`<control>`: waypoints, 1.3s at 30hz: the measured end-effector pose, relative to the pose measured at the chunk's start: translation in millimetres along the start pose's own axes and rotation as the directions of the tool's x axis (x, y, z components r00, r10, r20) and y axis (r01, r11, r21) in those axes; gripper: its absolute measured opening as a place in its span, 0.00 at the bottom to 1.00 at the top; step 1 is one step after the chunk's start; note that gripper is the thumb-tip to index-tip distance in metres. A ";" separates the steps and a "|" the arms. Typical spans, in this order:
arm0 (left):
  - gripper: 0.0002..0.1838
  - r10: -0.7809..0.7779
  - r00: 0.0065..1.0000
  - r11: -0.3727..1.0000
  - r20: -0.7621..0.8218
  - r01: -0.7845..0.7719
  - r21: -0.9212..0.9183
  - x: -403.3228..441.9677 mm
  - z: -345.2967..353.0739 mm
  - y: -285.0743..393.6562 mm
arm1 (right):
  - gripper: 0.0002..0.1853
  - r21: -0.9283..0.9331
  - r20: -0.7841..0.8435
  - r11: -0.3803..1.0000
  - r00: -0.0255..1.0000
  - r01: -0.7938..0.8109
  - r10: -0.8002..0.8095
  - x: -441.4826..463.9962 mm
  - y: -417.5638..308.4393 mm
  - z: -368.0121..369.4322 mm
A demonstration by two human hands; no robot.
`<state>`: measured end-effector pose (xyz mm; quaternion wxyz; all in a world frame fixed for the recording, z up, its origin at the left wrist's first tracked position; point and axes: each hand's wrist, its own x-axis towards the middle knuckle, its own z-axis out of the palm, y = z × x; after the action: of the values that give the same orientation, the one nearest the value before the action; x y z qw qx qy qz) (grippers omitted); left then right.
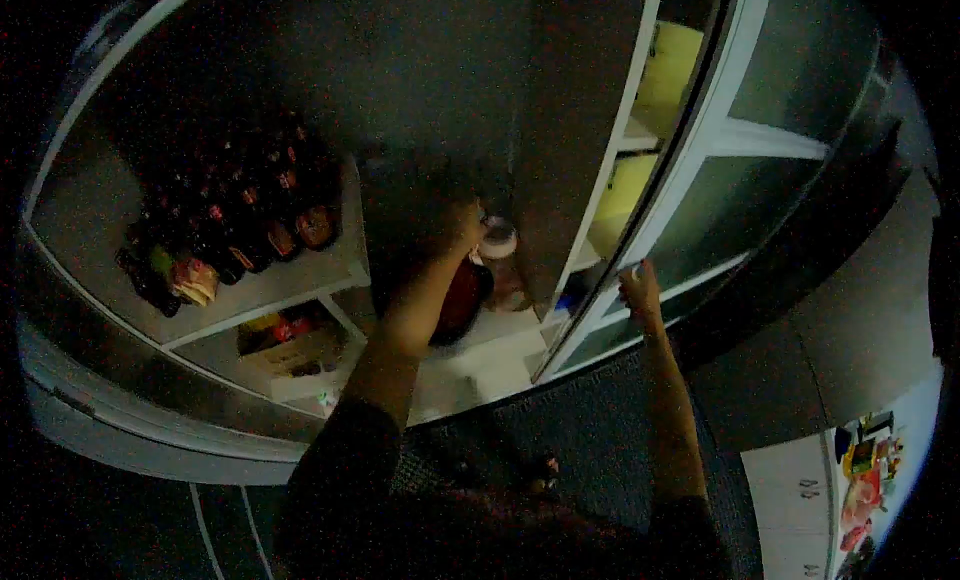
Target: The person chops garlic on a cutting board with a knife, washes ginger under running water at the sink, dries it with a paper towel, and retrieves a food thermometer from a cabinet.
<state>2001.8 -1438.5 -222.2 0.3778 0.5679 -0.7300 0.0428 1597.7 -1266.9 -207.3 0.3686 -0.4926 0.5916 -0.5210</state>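
Note:
My left hand (463, 225) reaches deep into a dim cabinet, beside a pale round container (498, 240). Its fingers are lost in shadow and blur, so I cannot make out whether they hold anything. Below that wrist is a dark, reddish rounded thing (462, 302), partly hidden by my forearm; its kind is unclear. Farther right, my right hand (641, 288) is closed around the white frame edge of a glass-panelled sliding door (668, 215).
Many dark bottle-like items (240, 215) crowd the left shelf. Beneath it sits an open cardboard box (295, 355). Yellow boxes (625, 195) stand on narrow shelves behind the door. A white cupboard (790, 490) is at lower right, above dark carpet (590, 430).

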 end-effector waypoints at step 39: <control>0.31 0.209 0.722 0.879 0.660 0.157 -0.450 -310.8 -220.8 502.3 | 0.17 0.326 -0.388 0.923 0.862 -0.202 0.326 -384.6 135.1 -337.8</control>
<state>1701.7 -905.8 -67.7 0.2047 0.4207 -0.8128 -0.3469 1343.6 -813.3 -306.8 0.3600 -0.2212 0.6432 -0.6386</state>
